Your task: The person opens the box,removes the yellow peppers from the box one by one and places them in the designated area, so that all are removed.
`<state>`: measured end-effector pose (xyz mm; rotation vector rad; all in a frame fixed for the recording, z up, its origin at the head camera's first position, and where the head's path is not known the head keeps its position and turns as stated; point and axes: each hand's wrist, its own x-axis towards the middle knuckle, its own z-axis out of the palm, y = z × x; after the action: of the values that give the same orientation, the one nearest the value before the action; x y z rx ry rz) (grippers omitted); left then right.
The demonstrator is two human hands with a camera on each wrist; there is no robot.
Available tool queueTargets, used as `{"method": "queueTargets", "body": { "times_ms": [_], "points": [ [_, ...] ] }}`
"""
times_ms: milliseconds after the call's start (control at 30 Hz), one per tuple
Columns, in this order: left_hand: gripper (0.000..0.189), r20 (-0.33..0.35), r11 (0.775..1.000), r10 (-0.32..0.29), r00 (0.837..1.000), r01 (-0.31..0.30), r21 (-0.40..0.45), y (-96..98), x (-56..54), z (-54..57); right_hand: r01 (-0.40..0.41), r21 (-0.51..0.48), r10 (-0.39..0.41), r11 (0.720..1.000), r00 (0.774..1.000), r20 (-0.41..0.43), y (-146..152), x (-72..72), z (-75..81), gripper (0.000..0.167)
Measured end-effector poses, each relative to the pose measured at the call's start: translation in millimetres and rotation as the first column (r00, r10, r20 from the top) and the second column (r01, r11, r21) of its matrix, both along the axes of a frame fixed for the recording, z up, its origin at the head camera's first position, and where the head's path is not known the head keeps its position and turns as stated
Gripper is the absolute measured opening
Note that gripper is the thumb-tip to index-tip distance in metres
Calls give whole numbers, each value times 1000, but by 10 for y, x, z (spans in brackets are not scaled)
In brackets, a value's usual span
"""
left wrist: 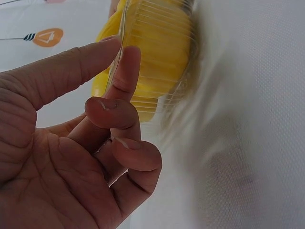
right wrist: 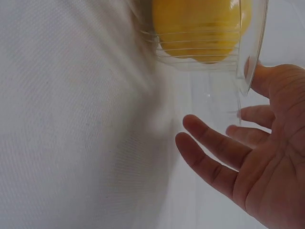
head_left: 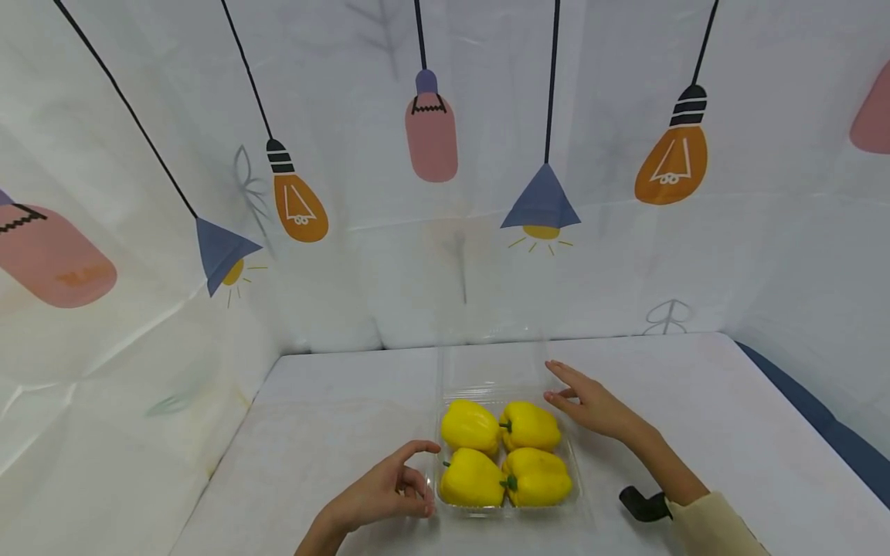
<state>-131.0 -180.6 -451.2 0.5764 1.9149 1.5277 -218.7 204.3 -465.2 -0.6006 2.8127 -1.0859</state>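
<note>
A clear plastic clamshell container (head_left: pixel 487 511) holds several yellow bell peppers (head_left: pixel 470 426) with green stems, set in two rows. Its transparent lid (head_left: pixel 494 369) lies folded back behind it. At the container's left side, my left hand (head_left: pixel 385 490) pinches the rim (left wrist: pixel 116 69) between thumb and index finger, the other fingers curled below. My right hand (head_left: pixel 591 401) is at the back right of the container. In the right wrist view its thumb touches the rim (right wrist: pixel 257 47), while the other fingers extend loosely beside the ribbed wall.
The container stands on a white-covered table (head_left: pixel 348 417). A black curved object (head_left: pixel 643 504) shows beside the right sleeve (head_left: pixel 712 525). White sheeting (head_left: pixel 361 286) printed with hanging lamps rises behind the table and at both sides.
</note>
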Motion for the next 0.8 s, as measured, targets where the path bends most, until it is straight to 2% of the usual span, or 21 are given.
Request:
{"method": "queueTargets", "body": {
  "times_ms": [300,567,800],
  "points": [
    [69,12,1000,-3,1000,2,28,-5,12,3,12,-8,-11,1000,995,98,-1,-23,-16,66],
    [69,28,1000,-2,1000,1,25,3,15,1,-1,-9,2,1000,990,138,30,-12,-7,64],
    [68,12,1000,-13,1000,13,11,9,7,18,-38,3,37,999,985,167,72,30,54,65]
  ]
}}
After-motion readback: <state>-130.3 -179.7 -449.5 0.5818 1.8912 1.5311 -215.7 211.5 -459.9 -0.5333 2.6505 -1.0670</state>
